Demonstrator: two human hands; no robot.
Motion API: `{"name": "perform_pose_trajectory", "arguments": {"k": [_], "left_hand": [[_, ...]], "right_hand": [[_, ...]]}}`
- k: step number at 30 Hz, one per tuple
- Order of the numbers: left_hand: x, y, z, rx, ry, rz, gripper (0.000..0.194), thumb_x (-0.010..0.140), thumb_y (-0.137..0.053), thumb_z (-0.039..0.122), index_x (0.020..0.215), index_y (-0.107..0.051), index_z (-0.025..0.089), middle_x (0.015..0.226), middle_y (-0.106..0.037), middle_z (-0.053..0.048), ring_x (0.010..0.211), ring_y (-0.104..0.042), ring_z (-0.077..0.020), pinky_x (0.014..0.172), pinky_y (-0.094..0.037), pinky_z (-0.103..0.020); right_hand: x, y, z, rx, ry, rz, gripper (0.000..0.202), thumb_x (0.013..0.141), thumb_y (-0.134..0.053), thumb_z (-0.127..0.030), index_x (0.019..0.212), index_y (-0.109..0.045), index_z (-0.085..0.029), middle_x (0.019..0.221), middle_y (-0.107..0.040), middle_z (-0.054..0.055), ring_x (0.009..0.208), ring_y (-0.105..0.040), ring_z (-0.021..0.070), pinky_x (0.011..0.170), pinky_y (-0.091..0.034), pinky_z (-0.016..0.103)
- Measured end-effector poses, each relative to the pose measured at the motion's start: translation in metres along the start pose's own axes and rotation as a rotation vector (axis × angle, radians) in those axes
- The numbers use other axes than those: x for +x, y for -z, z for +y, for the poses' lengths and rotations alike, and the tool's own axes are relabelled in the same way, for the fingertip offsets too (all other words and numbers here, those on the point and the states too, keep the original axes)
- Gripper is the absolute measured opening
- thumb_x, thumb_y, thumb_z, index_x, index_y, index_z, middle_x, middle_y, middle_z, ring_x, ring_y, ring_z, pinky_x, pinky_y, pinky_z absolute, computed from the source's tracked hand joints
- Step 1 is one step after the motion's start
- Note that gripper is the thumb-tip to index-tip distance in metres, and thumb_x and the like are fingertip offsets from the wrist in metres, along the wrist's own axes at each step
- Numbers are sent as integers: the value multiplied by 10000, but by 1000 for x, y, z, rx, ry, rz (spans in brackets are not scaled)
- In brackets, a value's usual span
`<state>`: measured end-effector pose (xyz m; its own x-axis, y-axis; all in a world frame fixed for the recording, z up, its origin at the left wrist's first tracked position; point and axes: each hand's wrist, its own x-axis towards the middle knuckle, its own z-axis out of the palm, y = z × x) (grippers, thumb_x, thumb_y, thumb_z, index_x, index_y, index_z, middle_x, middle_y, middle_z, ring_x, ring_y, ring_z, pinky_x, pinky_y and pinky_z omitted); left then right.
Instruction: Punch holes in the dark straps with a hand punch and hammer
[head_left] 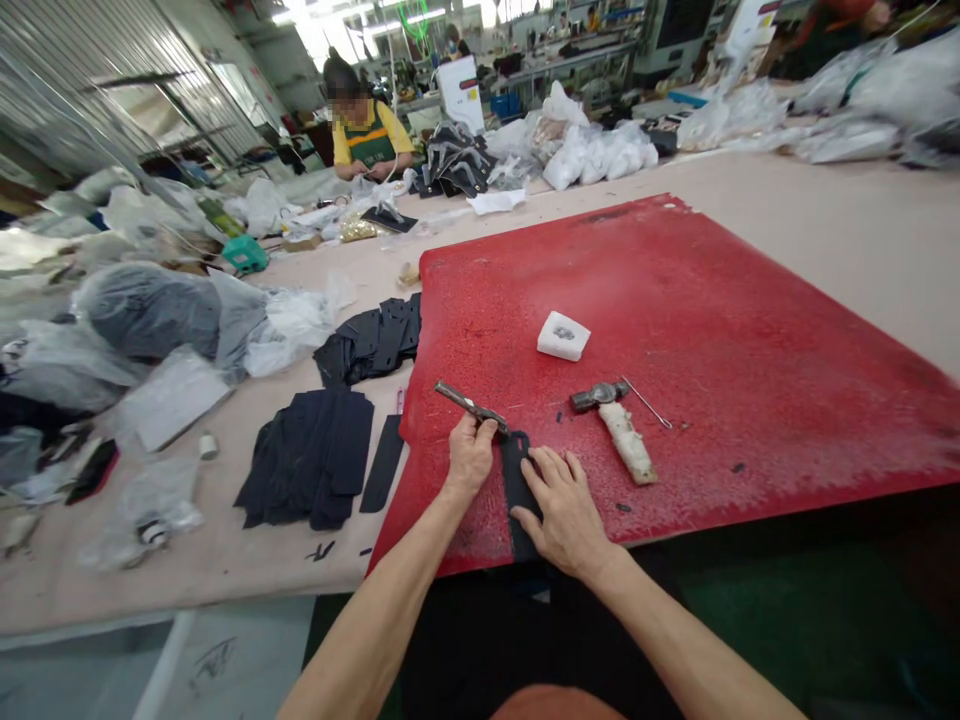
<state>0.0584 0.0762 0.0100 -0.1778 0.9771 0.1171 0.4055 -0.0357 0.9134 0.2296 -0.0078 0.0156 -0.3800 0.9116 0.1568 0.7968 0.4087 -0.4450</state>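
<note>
My left hand (471, 460) is closed around a metal punch (463, 400), which is tilted with its lower end at the top of a dark strip (516, 490). A slot shows near that end of the strip. Fingers spread, my right hand (568, 508) lies flat across the strip's right side, pressing it on the red mat (750, 330). To the right rests a hammer (628, 448) with a white wrapped handle. Beside its head is a thin metal rod with a looped end (649, 403). A white block (562, 338) with a grey smudge sits farther back.
Left of the mat are a neat pile of dark pieces (309, 455), a single dark strip (383, 465) and a looser heap (371, 338). Plastic-wrapped bundles (150, 310) crowd the table's left. A person in a yellow top (367, 135) sits across the table.
</note>
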Motion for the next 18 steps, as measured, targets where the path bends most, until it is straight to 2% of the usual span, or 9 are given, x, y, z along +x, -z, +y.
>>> {"name": "perform_pose_trajectory", "arguments": {"k": [3, 9, 12, 16, 18], "left_hand": [[-6, 12, -2, 8, -3, 4, 142, 857, -543, 251, 827, -649, 161, 781, -681, -21, 735, -625, -156, 716, -485, -261], [-35, 28, -9, -9, -3, 13, 146, 881, -538, 247, 873, -659, 167, 849, -701, -34, 795, -649, -164, 774, -502, -278], [-44, 31, -12, -16, -23, -7, 146, 886, -534, 236, 890, -665, 172, 886, -708, -40, 838, -657, -169, 814, -505, -286], [-47, 31, -14, -37, -70, -29, 150, 884, -529, 216, 896, -673, 174, 901, -711, -42, 853, -664, -171, 832, -509, -287], [-47, 30, -14, -42, -75, -29, 152, 881, -528, 210, 900, -673, 170, 897, -710, -44, 845, -666, -171, 823, -512, -286]], "right_hand": [[1, 1, -1, 10, -9, 6, 550, 868, -573, -381, 1362, -505, -149, 1444, -467, 169, 1357, -375, 339, 1149, -204, 554], [1, 1, 1, 34, -2, -4, 598, 831, -620, -390, 1362, -496, -143, 1447, -459, 181, 1356, -375, 350, 1137, -213, 574], [-10, 8, 7, 39, 36, -40, 692, 827, -616, -474, 1410, -441, -143, 1498, -398, 183, 1402, -315, 349, 1141, -195, 584], [-30, 16, 13, -1, 174, -173, 884, 776, -604, -661, 1470, -368, -167, 1564, -296, 171, 1448, -216, 375, 1142, -137, 622], [-33, 16, 15, -41, 217, -218, 884, 800, -569, -673, 1490, -337, -171, 1569, -287, 167, 1450, -206, 380, 1138, -110, 638]]}}
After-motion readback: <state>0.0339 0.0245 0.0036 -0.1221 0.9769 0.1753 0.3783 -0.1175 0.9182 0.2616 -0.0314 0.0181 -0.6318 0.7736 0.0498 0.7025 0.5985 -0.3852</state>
